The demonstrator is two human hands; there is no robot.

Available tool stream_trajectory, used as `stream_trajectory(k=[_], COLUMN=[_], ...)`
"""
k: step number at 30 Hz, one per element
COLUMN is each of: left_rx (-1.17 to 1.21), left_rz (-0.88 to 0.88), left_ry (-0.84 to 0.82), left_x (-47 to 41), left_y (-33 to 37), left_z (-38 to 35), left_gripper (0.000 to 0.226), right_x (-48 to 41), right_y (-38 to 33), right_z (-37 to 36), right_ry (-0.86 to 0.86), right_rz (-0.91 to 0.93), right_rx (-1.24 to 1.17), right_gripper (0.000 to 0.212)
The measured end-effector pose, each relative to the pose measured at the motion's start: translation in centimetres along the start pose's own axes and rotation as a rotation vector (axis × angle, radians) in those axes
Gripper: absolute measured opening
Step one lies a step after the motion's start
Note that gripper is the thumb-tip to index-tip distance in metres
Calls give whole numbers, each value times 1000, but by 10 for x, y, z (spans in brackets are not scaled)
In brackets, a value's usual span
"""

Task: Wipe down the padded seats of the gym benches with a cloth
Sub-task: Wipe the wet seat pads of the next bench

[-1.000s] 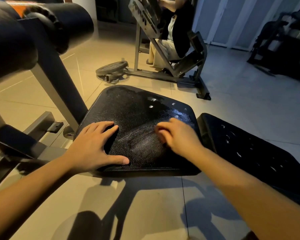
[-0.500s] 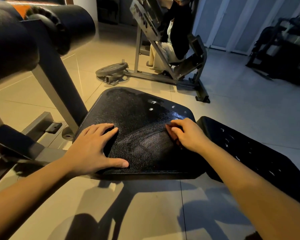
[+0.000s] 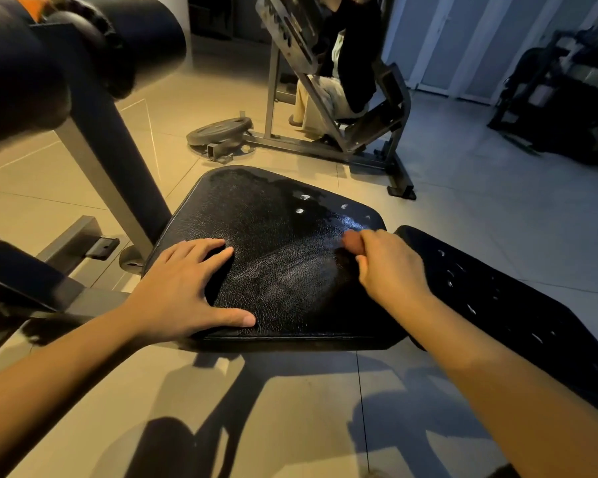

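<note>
Black textured vinyl seat pad (image 3: 277, 232): a streaked sheen is shown across the middle, judged wiped; droplets are left at the far right corner. Left hand (image 3: 183, 291) is laid flat, fingers spread, on the near left part. Right hand (image 3: 390, 267) is clenched at the pad's right edge round a blurred reddish-brown wad, taken to be the cloth (image 3: 352, 241). Second pad (image 3: 504, 305), just beside on the right, is spotted with droplets and judged unwiped.

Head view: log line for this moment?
left hand flat on seat pad | right hand curled at pad's right side | grip contents unclear
</note>
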State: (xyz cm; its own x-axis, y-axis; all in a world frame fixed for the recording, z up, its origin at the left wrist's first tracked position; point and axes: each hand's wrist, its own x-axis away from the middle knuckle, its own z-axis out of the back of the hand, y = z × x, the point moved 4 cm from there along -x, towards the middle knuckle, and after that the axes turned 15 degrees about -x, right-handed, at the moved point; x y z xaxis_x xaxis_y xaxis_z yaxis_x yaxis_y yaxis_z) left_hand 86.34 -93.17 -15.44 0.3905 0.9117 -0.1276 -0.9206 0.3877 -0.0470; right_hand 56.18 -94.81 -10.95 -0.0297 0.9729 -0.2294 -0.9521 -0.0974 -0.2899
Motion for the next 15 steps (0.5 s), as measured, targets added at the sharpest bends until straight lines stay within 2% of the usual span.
stream_trajectory(k=[3, 5, 7, 11, 12, 13, 15], left_rx=[1, -12, -14, 12, 17, 20, 22], left_rz=[1, -1, -2, 4, 4, -1, -10], left_ry=[5, 4, -5, -20, -19, -13, 1], left_x=[-1, -1, -2, -2, -1, 0, 1], left_y=[0, 0, 1, 0, 0, 0, -1], left_z=[0, 0, 0, 0, 0, 0, 0], left_gripper=[130, 130, 131, 131, 130, 129, 127], right_x=[-6, -3, 10, 59, 62, 55, 26], right_y=[15, 4, -24, -92, -92, -84, -45], right_z=[3, 0, -6, -21, -24, -22, -19], right_ry=[7, 9, 7, -57, -64, -58, -26], right_rz=[-141, -137, -48, 364, 414, 398, 202], right_rx=[-84, -86, -115, -254, -246, -217, -127], right_gripper=[33, 31, 29, 25, 23, 22, 23])
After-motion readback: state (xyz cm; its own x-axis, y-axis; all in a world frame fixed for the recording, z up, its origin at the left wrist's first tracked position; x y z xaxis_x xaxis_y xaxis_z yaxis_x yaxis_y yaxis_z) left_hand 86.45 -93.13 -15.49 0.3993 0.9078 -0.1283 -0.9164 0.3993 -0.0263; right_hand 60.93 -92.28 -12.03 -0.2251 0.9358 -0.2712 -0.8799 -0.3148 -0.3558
